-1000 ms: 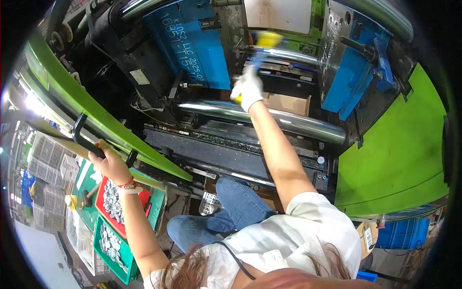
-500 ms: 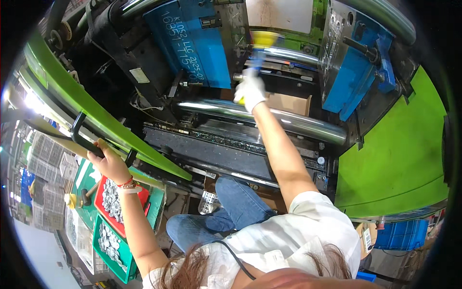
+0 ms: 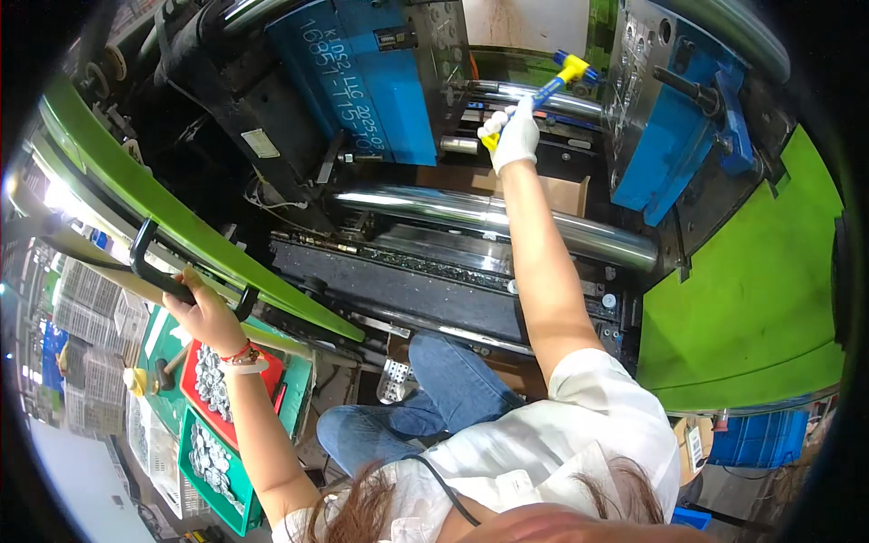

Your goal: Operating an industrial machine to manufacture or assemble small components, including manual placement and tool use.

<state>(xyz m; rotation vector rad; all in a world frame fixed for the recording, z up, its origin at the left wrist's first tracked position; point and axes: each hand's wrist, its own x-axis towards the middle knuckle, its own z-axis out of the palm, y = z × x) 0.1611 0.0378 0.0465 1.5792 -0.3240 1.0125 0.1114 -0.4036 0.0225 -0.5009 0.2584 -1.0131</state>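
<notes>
Right hand [image 3: 514, 136], in a white glove, is closed around a blue-and-yellow tool [image 3: 546, 89]. Arm is stretched up into the open gap of a big machine. The tool's yellow head sticks up and to the right of the fist; a yellow end pokes out just below it. What the tool head touches cannot be told.

Blue block [image 3: 376, 72] sits left of the right hand, second blue block [image 3: 674, 118] to its right, so the hand is between them. Shiny steel bar [image 3: 493, 217] runs crosswise under the right forearm. A brown cardboard box [image 3: 566, 192] lies just behind that bar, beside the forearm.

Left hand [image 3: 206, 312], bare with a red wristband, is wrapped around a black handle [image 3: 152, 271] on the green sliding door [image 3: 181, 235], fingers closed on the bar.

Below the left wrist: red tray [image 3: 192, 398] and green tray [image 3: 201, 471], both holding small silvery metal parts. Green machine panel [image 3: 751, 317] is well off to the right of the right arm.
</notes>
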